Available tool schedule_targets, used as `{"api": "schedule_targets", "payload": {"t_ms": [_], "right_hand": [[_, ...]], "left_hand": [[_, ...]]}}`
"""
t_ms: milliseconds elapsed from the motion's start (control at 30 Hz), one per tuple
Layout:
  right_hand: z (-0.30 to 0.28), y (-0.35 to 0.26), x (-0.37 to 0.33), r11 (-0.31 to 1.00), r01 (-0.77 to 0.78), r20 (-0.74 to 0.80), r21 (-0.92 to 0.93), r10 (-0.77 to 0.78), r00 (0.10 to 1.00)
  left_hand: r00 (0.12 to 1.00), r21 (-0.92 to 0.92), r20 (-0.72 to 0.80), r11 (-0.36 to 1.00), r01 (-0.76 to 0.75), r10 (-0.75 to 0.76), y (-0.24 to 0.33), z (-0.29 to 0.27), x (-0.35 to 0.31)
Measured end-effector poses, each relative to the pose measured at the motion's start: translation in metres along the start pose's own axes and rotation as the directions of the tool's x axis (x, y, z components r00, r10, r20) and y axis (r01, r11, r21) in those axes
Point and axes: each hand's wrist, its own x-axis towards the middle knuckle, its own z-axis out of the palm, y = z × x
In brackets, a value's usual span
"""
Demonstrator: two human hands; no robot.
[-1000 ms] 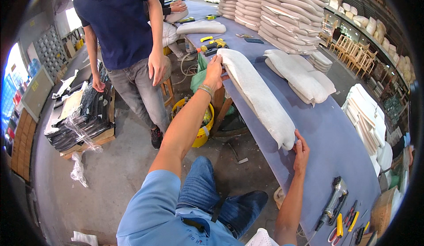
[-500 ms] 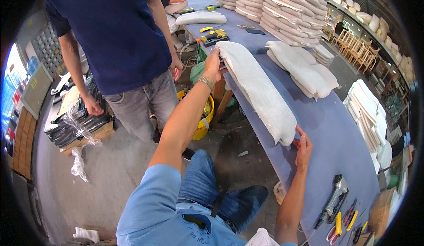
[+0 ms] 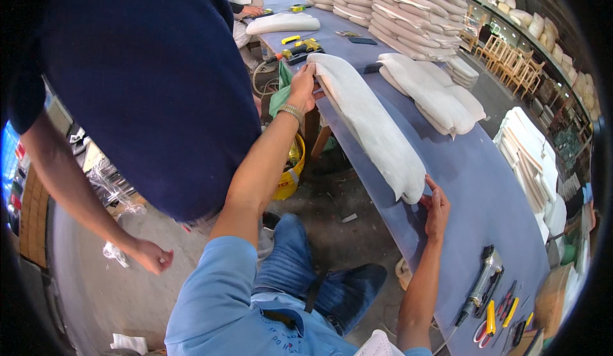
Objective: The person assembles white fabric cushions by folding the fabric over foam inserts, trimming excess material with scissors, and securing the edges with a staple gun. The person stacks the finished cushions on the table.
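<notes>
A long cushion pad (image 3: 370, 126) covered in off-white fabric lies slantwise over the edge of the blue table. My left hand (image 3: 302, 89) grips its far end, with the thumb on top and the other fingers partly hidden beneath. At the near end my right hand (image 3: 437, 210) holds the rounded corner between thumb and fingers. Two similar pads, overlapping in a stack (image 3: 434, 94), lie just to the right. Beyond my left hand, a yellow and black power tool (image 3: 301, 51) rests near the table edge.
A person in a dark blue shirt (image 3: 147, 94) stands close on my left. Tall piles of pads (image 3: 415, 17) stand at the back. Near right on the table (image 3: 472, 196) are an air tool (image 3: 480, 286), scissors (image 3: 483, 337) and a yellow cutter (image 3: 490, 318). A yellow bucket (image 3: 288, 183) sits below.
The person on the left has come much closer to my left arm. My hands keep their hold on the cushion pad, which has barely shifted.
</notes>
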Motion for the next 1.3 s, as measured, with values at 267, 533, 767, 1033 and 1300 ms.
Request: {"api": "schedule_targets", "payload": {"t_ms": [267, 533, 767, 1033, 1300], "right_hand": [[0.007, 0.0, 0.001, 0.999, -0.029, -0.02, 0.017, 0.029, 0.999], [-0.014, 0.007, 0.011, 0.983, -0.043, 0.064, 0.18, 0.032, 0.997], [-0.009, -0.006, 0.011, 0.974, -0.153, 0.065, 0.17, 0.144, 0.988], [-0.011, -0.013, 0.013, 0.969, -0.185, 0.062, 0.164, 0.177, 0.982], [-0.017, -0.011, 0.014, 0.966, -0.18, 0.079, 0.183, 0.168, 0.983]], "left_hand": [[0.959, -0.114, -0.229, 0.974, -0.196, 0.166, -0.043, 0.031, 0.04], [0.992, 0.127, -0.121, 0.991, -0.033, 0.048, -0.012, 0.064, 0.03], [0.987, 0.271, -0.164, 0.962, 0.043, 0.002, 0.012, 0.028, 0.033], [0.994, 0.415, -0.113, 0.908, 0.061, -0.015, 0.013, 0.017, 0.037], [0.995, 0.419, -0.103, 0.908, 0.028, 0.017, 0.007, 0.009, 0.031]]}}
